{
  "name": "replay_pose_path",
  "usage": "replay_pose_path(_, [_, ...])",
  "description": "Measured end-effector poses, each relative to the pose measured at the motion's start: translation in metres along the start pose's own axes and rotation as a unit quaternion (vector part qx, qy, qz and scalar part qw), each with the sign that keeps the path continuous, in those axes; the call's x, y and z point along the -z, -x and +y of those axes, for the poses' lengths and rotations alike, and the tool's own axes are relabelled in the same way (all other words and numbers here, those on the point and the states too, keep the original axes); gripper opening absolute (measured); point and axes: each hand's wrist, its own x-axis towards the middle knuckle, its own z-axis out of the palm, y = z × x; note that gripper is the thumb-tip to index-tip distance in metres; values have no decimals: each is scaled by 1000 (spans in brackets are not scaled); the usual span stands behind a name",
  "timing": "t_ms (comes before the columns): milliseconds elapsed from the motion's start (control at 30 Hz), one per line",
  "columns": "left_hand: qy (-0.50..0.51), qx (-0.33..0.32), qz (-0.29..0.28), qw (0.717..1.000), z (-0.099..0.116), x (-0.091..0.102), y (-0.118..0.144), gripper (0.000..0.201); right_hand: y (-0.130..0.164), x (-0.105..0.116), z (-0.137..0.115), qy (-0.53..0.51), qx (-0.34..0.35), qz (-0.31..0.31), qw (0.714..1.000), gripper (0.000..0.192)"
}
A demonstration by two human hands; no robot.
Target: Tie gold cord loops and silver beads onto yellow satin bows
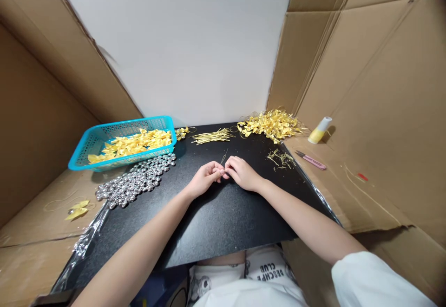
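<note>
Cardboard walls close in on three sides of a black worktop (216,223), with a pale wall behind, so the small parts stay penned in and easy to reach. The left hand (205,178) and the right hand (241,172) meet at the middle of the worktop, fingertips touching, both pinched on a thin gold thread (224,157) whose loose end sticks up between them. The grip is a fine pinch rather than a fist, as suits something so thin; whether anything else sits between the fingers is too small to tell.

To the left, a turquoise basket (104,133) holds yellow ribbon bows (134,143), and just in front of it lies a heap of silver bells (137,180), close beside the left forearm. At the back edge a bundle of cut gold threads (212,136) lies straight and side by side, within reach of either hand. Further right is a pile of finished yellow pieces (272,124), kept apart from the raw stock. Thread trimmings (281,158) lie near small pink snips (311,160) on the cardboard at right, next to a spool of yellow thread (320,130). One stray bow (78,210) lies on the cardboard at the far left.
</note>
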Motion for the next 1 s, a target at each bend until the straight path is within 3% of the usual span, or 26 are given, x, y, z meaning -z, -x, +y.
replay_pose_path(767, [8, 22, -29, 999, 3, 6, -2, 36, -1, 1, -4, -96, -27, 32, 995, 15])
replay_pose_path(900, [26, 16, -13, 999, 1, 4, -1, 43, -2, 1, -5, -150, -55, 45, 986, 15])
replay_pose_path(1000, [32, -4, 32, 999, -4, 2, -1, 44, -3, -1, -3, -212, -93, 54, 971, 14])
